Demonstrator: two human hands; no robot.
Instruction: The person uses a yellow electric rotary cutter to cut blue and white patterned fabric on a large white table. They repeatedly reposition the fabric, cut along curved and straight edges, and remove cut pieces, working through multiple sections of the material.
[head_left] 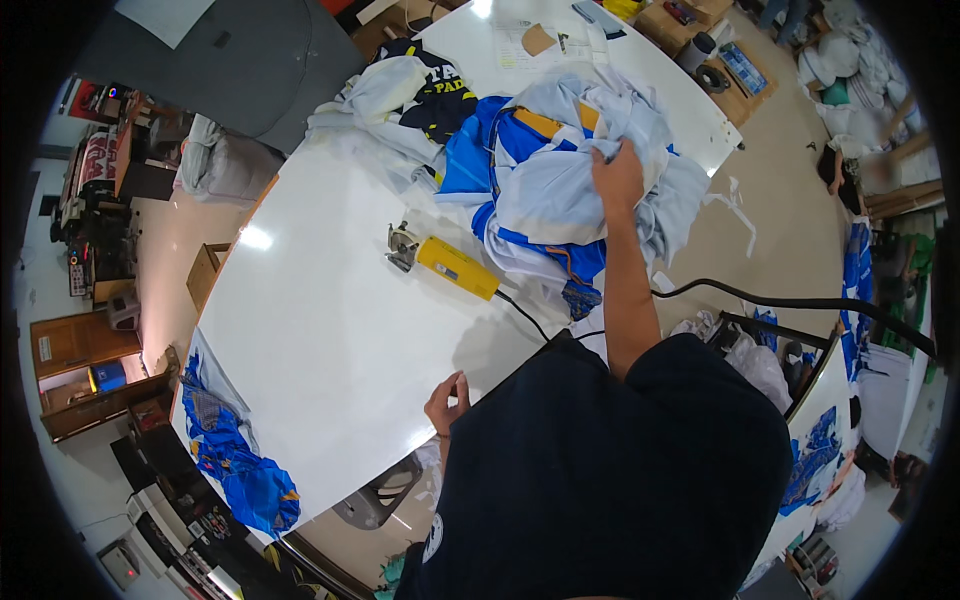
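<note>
My right hand [618,180] reaches to the far side of the white table [300,300]. Its fingers are closed on pale grey-white fabric [555,195] at the top of a heap of cloth. Blue pieces with orange and white parts [467,165] show in and under that heap. My left hand [447,402] is near the table's front edge, fingers curled together, with nothing visible in them. Between the hands lies a yellow hand-held electric cloth cutter [455,268], its metal head to the left and a black cord running toward my body. Neither hand touches it.
Black-and-yellow printed cloth [445,95] lies left of the heap. A bundle of blue cloth [235,465] rests at the table's left end. A thick black cable [780,298] crosses on the right. Paper [550,45] and cardboard boxes [740,85] are at the far side.
</note>
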